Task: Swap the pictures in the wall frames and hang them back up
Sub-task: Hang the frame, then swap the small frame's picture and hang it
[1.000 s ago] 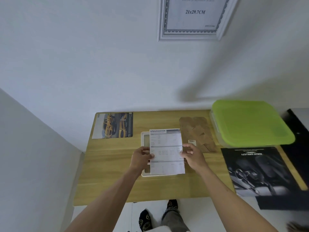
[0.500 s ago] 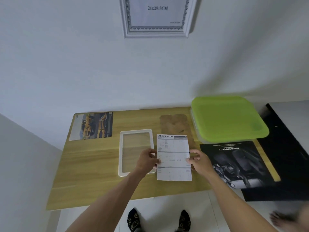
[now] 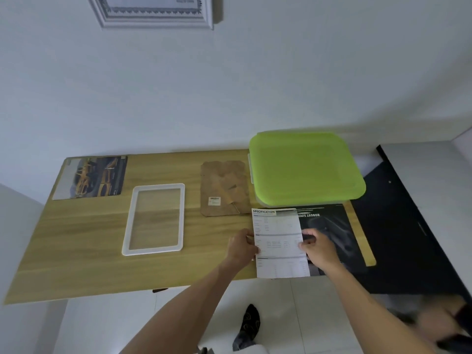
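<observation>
A white specification sheet point(image 3: 278, 241) is held by both side edges: my left hand point(image 3: 241, 247) pinches its left edge and my right hand point(image 3: 319, 250) its right edge. It hovers over the table's right part, overlapping a dark poster point(image 3: 329, 226). A white picture frame point(image 3: 154, 218) with clear glass lies flat at the table's middle, with no picture in it. Its brown backing board point(image 3: 224, 187) lies beyond, to the right. A yellow-car picture point(image 3: 93, 177) rests at the far left corner. A second white frame point(image 3: 153, 11) hangs on the wall above.
The wooden table point(image 3: 76, 251) stands against a white wall. A box with a green lid point(image 3: 304, 167) occupies the far right corner. A black surface point(image 3: 408, 226) adjoins the table on the right. My feet show on the white floor below.
Both hands have carried the specification sheet to the right, off the white frame and over the dark poster. The frame's glass is now uncovered.
</observation>
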